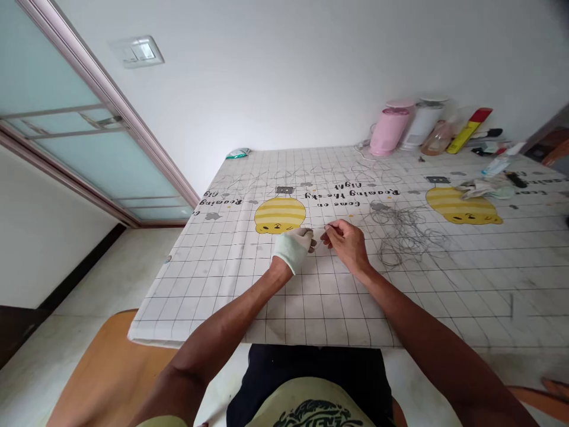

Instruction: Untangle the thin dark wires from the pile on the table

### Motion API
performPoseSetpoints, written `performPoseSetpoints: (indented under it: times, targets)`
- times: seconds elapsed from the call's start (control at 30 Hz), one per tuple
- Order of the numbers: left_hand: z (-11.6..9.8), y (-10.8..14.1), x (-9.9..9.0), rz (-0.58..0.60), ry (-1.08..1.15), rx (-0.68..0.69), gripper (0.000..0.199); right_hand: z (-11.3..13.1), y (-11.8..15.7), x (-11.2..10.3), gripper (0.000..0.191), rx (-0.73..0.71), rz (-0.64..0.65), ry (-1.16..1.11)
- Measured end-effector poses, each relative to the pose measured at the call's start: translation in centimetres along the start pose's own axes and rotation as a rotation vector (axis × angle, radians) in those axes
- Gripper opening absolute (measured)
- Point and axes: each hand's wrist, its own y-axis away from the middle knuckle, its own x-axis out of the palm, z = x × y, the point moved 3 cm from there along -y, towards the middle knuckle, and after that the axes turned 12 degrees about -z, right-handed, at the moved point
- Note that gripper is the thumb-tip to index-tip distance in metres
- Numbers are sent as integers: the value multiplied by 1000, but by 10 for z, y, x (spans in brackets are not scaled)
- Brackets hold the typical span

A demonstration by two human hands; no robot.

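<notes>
My left hand (294, 246), in a pale glove that leaves some fingertips bare, is closed in a pinch over the tablecloth (267, 290). A small gap away, my bare right hand (349, 243) also pinches, thumb against forefinger. Whatever lies between the fingers of either hand is too thin or too hidden to make out. Just right of my right hand spreads a loose tangle of thin dark thread or wire (406, 231). More fine strands (262, 178) trail across the cloth beyond both hands.
Along the wall stand a pink cylinder (389, 130), a white cylinder (421, 126), a clear bottle (438, 139) and a yellow-and-red box (469, 131). A crumpled glove (482, 188) lies at the right. A green packet (238, 153) sits at the far left corner; an orange stool (111, 367) stands below.
</notes>
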Motion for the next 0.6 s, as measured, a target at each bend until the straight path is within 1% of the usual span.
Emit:
performPoseSetpoints:
  times: [0.1, 0.17, 0.27, 0.4, 0.47, 0.53, 0.6]
  targets:
    - [7, -2, -1, 11, -5, -19, 27, 2, 1, -2, 25, -46, 18, 107]
    - [12, -3, -1, 19, -61, 2, 26, 2, 2, -2, 26, -64, 25, 158]
    - [15, -1, -3, 17, -125, 24, 25, 0, 1, -2, 25, -14, 43, 174]
    - [12, 0, -12, -10, 5, -44, 27, -2, -2, -2, 25, 61, 60, 181]
    - [10, 0, -17, -14, 48, -55, 28, -4, -3, -1, 24, 84, 111, 222]
    - [10, -1, -20, -4, 53, -51, 27, -5, -3, 0, 19, 50, 171, 288]
    - [12, -2, -22, 10, 40, -45, 27, -6, -2, 1, 16, -49, 191, 338]
